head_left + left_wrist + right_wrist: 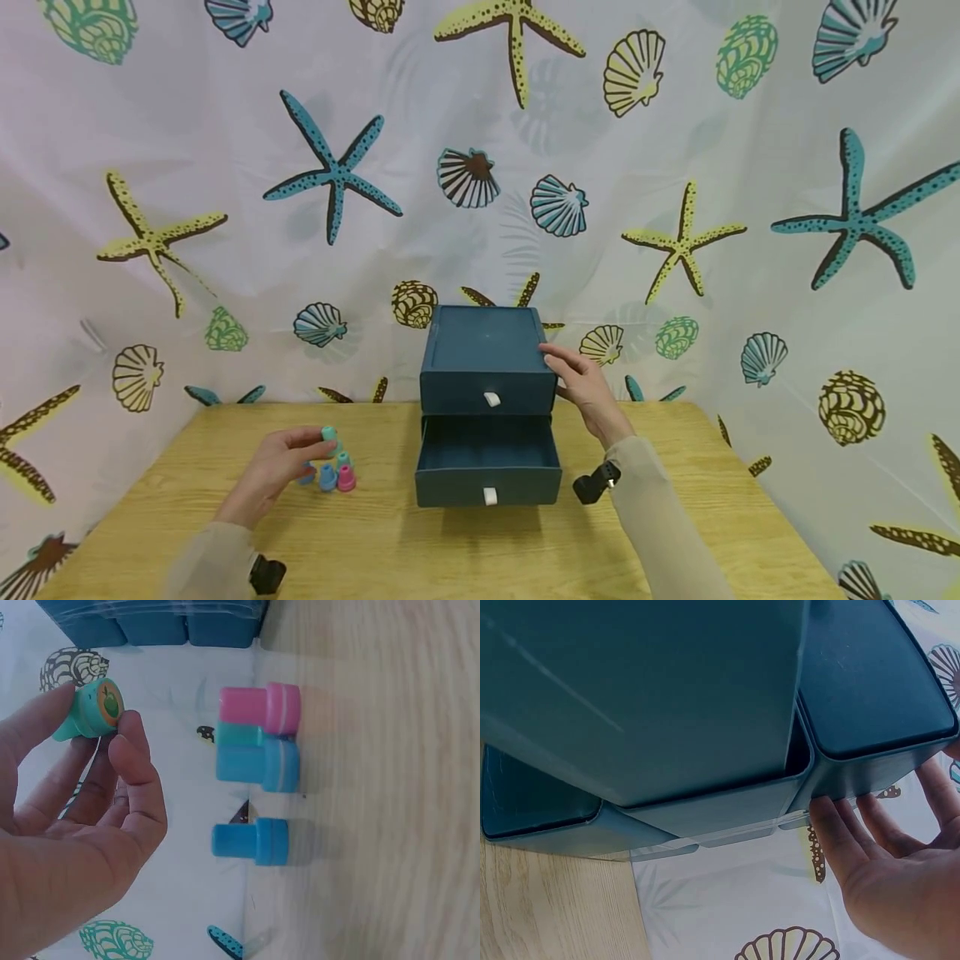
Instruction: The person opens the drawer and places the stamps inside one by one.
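Note:
My left hand [273, 471] pinches a small teal toy stamp [88, 712] between thumb and fingers, its round face with a green fruit picture showing in the left wrist view. Just below that hand, on the table, stand a pink stamp [259, 706], two blue stamps [259, 766] and another teal one [235, 735], partly hidden behind them. To their right is a dark blue two-drawer box [487, 337], its lower drawer [487, 487] pulled out and the upper one closed. My right hand [588, 392] rests with extended fingers [838, 836] against the box's right side.
The wooden table [360, 550] runs up to a white cloth [247, 267] printed with shells and starfish, which hangs behind and to the sides. Both drawers have white pull tabs [491, 497]. The open lower drawer juts toward me between my forearms.

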Demonstrator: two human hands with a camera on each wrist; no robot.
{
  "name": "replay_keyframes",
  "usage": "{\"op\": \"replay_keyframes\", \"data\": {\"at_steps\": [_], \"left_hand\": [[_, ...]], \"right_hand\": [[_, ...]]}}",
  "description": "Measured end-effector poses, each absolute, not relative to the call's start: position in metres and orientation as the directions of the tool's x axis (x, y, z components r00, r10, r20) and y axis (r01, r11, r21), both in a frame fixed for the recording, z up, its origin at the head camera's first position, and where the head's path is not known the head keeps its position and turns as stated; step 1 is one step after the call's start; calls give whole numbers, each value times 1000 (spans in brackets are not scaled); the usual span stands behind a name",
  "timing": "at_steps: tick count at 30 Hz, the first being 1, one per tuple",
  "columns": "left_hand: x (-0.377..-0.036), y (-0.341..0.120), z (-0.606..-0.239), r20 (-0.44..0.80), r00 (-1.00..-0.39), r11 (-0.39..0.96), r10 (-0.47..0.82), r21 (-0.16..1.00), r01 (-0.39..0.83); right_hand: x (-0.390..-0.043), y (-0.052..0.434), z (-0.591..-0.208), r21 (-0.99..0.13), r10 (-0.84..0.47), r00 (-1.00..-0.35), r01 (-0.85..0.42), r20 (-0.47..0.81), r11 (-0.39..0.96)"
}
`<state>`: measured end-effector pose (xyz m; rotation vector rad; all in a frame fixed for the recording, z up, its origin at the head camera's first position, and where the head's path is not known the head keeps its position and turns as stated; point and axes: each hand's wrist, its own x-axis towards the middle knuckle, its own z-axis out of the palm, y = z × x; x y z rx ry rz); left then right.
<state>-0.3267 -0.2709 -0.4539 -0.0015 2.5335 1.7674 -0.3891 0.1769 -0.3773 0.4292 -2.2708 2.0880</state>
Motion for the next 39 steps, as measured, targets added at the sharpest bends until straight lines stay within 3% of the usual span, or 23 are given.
{"op": "replay_keyframes", "data": {"at_steps": [31, 39], "left_hand": [[-316, -223, -425, 96, -992, 376, 88, 918, 122], [-319, -197, -425, 155, -981, 256, 112, 950, 180]], "right_hand": [[-387, 173, -380, -978, -188, -962, -206, 196, 36], [-385, 179, -375, -973, -198, -958, -222, 206, 59]]}}
